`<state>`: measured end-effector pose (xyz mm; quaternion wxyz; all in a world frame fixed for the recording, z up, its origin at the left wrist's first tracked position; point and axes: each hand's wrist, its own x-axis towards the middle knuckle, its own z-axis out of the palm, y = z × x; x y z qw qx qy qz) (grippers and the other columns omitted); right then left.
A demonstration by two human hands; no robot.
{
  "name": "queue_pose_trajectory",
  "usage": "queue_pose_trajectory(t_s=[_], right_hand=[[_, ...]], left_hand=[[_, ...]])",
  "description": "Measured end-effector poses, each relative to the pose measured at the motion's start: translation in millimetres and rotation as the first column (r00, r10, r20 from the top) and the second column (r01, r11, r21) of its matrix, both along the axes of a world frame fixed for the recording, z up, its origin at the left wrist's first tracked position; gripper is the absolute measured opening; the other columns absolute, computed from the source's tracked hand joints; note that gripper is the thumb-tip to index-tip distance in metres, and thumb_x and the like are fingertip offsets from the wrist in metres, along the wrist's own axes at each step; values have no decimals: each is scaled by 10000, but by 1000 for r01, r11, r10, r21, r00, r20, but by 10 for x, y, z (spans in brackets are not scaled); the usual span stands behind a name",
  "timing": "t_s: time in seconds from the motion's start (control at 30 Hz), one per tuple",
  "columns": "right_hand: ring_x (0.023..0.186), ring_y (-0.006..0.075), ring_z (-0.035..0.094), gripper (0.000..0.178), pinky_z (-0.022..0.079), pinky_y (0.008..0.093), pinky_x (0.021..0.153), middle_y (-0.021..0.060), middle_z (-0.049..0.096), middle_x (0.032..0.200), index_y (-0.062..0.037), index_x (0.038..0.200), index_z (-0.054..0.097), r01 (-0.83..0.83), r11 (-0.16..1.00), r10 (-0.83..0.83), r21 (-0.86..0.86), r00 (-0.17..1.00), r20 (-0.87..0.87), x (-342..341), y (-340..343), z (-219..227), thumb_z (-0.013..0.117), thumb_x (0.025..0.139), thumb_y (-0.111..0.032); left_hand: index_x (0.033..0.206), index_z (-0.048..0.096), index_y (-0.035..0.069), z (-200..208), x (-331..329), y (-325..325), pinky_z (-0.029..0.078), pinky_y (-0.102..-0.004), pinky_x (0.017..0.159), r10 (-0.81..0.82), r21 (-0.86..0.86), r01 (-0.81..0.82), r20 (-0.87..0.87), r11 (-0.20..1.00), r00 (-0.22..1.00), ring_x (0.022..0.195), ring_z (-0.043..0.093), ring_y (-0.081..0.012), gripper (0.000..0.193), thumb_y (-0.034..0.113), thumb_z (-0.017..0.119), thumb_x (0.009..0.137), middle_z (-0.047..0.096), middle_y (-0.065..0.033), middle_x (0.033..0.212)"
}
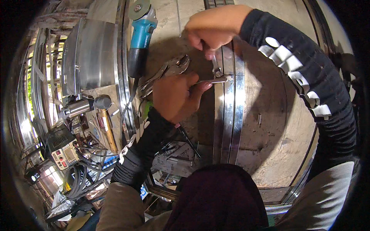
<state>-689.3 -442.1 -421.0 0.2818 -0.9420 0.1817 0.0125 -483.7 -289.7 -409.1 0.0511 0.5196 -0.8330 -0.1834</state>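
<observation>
Left hand (173,96): clamped on steel tool (218,80), pointed across metal rail (228,115).
Right hand (216,29): gripped wrench (215,64), held end near steel tool.
Angle grinder (142,36): lay left of pliers (177,67).

Wrench (216,68), rail (239,82) glossy metal; sleeves (333,90) matt cloth.

A scuffed, brown-grey worktop (277,142) is crossed from twelve toward six o'clock by a long, shiny metal rail (228,123). A grinder (140,38) is laid at eleven, pliers (178,66) and a thin rod (178,19) near twelve, a small pin (259,118) at three.
</observation>
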Motion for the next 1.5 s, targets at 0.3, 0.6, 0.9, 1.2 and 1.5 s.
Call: queue_pose_trajectory(t_s=[0.3,0.6,0.9,1.2,1.5], right_hand=[[688,224,719,172,508,393,637,136,735,740,22,864,770,178,966,-191,189,980,54,-304,212,-11,853,843,-128],[664,196,583,181,492,366,681,104,634,700,32,885,742,378,851,-441,363,891,105,-694,620,-222,843,889,-119],[603,204,559,281,477,364,629,108,598,644,1,798,717,615,729,-674,301,720,162,-766,1054,-351,858,901,-218],[571,276,604,263,491,387,598,161,644,655,-16,784,724,758,544,-838,359,509,197,-707,1418,-403,862,889,-213],[618,265,672,242,530,395,645,127,686,689,0,904,732,800,457,-888,389,439,138,-753,1573,-232,827,934,-220]], left_hand=[[774,672,95,-207,131,-66,476,-478,559,-161,-174,139,-125,975,979,596,648,-361,409,452,736,962,600,-143,627],[694,642,127,-364,246,-796,461,-460,592,-599,-424,500,-139,755,788,619,609,-319,421,476,816,852,550,-67,623],[729,644,85,-251,132,-1138,417,-464,623,-722,-321,655,-172,684,670,697,569,-336,384,394,847,836,538,-94,681],[662,614,79,-209,185,-538,394,-488,567,-391,-205,359,-144,910,909,625,570,-367,461,425,824,881,518,-136,615],[703,621,79,-182,224,-500,424,-483,579,-354,-160,329,-166,931,921,612,590,-364,465,459,804,900,550,-122,616]])
